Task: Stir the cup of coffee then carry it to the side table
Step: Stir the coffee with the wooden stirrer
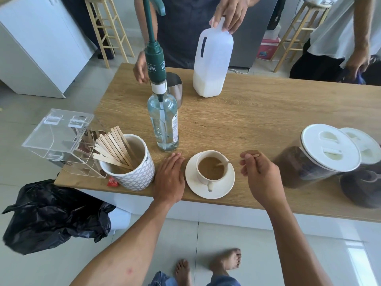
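the cup of coffee (210,169) stands on its saucer (226,189) near the front edge of the table (257,112). your right hand (261,176) pinches the wooden stirrer (222,163), whose tip is in the coffee. your left hand (170,178) lies flat and free on the table, just beside the saucer. stir in small, slow circles and stay off the rim, so that nothing spills.
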The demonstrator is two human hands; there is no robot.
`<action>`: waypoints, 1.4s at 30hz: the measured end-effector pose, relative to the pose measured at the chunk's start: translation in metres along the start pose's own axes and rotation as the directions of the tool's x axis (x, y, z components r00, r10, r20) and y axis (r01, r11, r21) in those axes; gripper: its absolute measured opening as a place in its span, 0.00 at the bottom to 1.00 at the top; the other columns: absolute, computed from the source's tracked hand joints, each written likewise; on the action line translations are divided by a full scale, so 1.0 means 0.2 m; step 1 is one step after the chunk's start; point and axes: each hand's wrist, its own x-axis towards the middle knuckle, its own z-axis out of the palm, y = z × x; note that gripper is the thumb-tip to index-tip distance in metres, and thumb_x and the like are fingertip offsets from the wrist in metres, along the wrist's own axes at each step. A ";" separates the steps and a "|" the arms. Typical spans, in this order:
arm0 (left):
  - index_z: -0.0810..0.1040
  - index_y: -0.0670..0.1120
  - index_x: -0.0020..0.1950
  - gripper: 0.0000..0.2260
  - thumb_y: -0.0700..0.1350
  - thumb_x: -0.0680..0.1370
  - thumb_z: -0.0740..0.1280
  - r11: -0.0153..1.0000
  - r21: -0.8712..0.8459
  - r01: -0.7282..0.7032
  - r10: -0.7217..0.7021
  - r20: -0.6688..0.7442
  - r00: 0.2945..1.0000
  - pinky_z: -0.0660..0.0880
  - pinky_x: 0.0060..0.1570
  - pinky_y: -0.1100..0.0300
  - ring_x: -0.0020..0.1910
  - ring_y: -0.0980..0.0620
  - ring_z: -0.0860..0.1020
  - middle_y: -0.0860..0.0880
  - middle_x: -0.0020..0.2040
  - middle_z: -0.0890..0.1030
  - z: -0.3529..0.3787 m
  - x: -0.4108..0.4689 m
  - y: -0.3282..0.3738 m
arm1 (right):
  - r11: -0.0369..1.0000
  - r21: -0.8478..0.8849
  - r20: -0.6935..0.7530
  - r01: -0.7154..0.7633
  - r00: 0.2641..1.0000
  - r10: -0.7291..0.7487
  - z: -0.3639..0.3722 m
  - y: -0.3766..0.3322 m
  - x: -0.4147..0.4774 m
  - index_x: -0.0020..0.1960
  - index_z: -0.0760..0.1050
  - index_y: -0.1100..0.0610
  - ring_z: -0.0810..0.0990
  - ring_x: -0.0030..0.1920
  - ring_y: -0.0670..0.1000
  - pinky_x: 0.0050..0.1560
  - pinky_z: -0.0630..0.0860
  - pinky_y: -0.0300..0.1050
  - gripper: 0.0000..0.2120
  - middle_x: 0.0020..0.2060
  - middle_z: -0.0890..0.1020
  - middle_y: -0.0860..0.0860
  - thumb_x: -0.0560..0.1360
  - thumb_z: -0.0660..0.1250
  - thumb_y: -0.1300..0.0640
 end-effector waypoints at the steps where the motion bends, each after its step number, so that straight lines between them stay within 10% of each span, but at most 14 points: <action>1: 0.74 0.45 0.69 0.22 0.47 0.81 0.50 1.000 0.003 0.002 -0.002 0.003 1.000 0.64 0.72 0.49 0.73 0.50 0.67 0.49 0.72 0.73 0.00 0.00 0.00 | 1.000 -0.011 0.024 0.020 1.000 -0.019 0.01 -0.01 0.00 0.47 0.78 0.53 0.79 0.34 0.39 0.37 0.72 0.29 0.10 0.35 0.81 0.44 0.81 0.59 0.59; 42: 0.74 0.45 0.70 0.22 0.48 0.82 0.50 1.000 0.001 0.004 -0.004 -0.005 1.000 0.63 0.73 0.51 0.73 0.50 0.68 0.49 0.72 0.73 0.01 -0.01 0.00 | 0.996 -0.058 0.074 0.067 0.995 -0.063 0.03 -0.01 0.00 0.46 0.77 0.50 0.79 0.35 0.41 0.37 0.71 0.29 0.10 0.35 0.81 0.43 0.81 0.59 0.58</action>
